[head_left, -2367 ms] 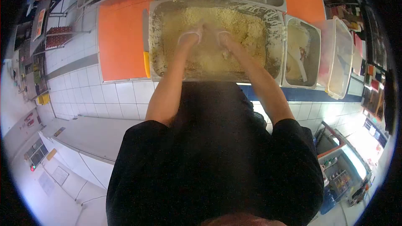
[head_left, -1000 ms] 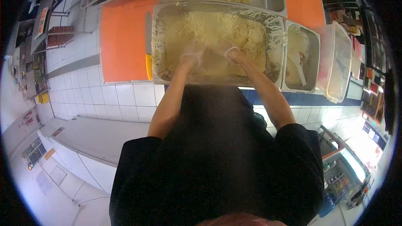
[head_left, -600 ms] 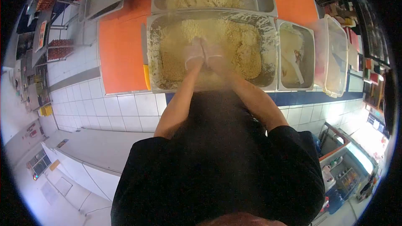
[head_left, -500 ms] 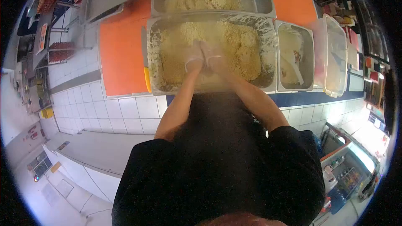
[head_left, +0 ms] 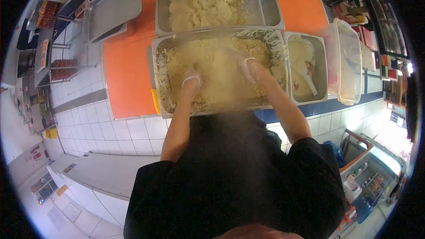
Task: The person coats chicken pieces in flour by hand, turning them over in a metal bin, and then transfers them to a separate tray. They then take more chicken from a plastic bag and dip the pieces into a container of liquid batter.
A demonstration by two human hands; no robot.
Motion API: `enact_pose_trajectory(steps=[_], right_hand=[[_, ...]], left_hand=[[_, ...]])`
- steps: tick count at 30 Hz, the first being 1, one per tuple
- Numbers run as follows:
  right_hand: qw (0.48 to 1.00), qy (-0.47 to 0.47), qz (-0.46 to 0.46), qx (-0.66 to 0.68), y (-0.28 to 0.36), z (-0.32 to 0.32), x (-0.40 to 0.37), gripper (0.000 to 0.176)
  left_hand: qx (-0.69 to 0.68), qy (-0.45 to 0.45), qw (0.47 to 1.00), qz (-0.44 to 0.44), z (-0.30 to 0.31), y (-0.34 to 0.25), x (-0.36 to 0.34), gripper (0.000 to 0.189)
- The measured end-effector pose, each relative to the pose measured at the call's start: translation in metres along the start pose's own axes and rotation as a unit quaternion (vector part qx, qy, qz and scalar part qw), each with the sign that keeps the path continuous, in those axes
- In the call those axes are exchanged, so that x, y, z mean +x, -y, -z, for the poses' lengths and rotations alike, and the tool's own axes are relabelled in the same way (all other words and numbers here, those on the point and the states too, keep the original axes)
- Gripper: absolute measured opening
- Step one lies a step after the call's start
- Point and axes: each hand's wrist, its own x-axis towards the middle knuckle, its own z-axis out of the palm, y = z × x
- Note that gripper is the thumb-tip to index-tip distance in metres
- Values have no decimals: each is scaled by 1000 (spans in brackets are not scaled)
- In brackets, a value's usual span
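Crumbly, pale yellow dough [head_left: 221, 79] fills a large metal pan [head_left: 160, 93] in front of me. My left hand [head_left: 192, 76] is down in the left-centre of the dough, a pale glove cuff showing at the wrist. On the other side, my right hand [head_left: 246, 64] reaches into the dough right of centre, also with a pale cuff. A hazy smear in the middle of the view and the dough hide the fingers of both hands. Behind stands a second metal pan [head_left: 261, 6] with a heap of lumpy dough [head_left: 208, 6] on its left side.
At the right, a smaller metal pan [head_left: 296, 46] holds pale powder and a white scoop or scraper [head_left: 308, 79]. Beyond it is a clear plastic bin [head_left: 349, 62]. Metal trays [head_left: 113, 9] lie at the back left of the orange table [head_left: 126, 75]. A yellow object [head_left: 156, 101] touches the pan's left side.
My hands were close together in the middle of the pan; now they are apart, left hand to the left and right hand to the right. The pans sit lower in the view.
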Motion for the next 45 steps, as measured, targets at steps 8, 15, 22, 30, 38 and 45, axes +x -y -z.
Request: enact_pose_trajectory(steps=[8,15,22,30,38,45], right_hand=[[957,-32,213,195,94,72,18,72],[987,-74,121,-73,119,134,158,80],[992,-96,10,-87,81,157,206,74],[898,-215,205,-324,78,174,189,44],[913,-207,266,-228,74,124,19,24],[778,-65,198,-592,-140,77,54,35]], left_hand=[[52,5,998,-33,0,8,-2,47],[63,15,992,-106,9,5,-15,41],[63,-237,910,-334,-40,79,8,38],[295,-175,910,-233,-14,40,-15,33],[233,-109,895,-364,-28,-19,-30,36],[276,67,951,-123,-37,-44,-44,34]])
